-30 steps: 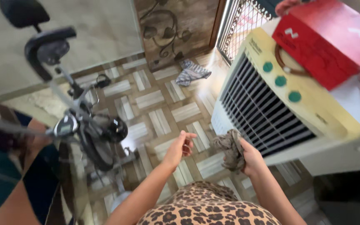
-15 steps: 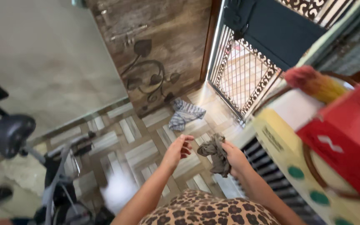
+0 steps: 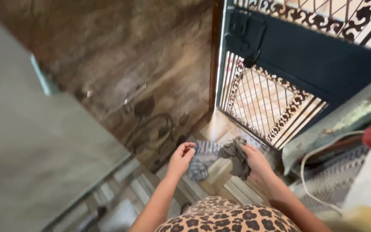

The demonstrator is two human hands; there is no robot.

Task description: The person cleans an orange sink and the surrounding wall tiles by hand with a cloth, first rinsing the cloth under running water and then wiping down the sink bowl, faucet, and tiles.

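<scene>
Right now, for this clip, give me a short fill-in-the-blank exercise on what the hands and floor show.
1. The right hand grips a crumpled grey ____.
2. The left hand holds ____.
3. The striped cloth lies on the ____.
4. The metal gate stands to the ____ of the wooden door.

Missing words: rag; nothing; floor; right

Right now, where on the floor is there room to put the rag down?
The right hand grips a grey rag; the left hand is empty. The bare floor tiles between the pale wall and the striped cloth look free. By the metal gate it is crowded with that cloth and a white cable.
</scene>
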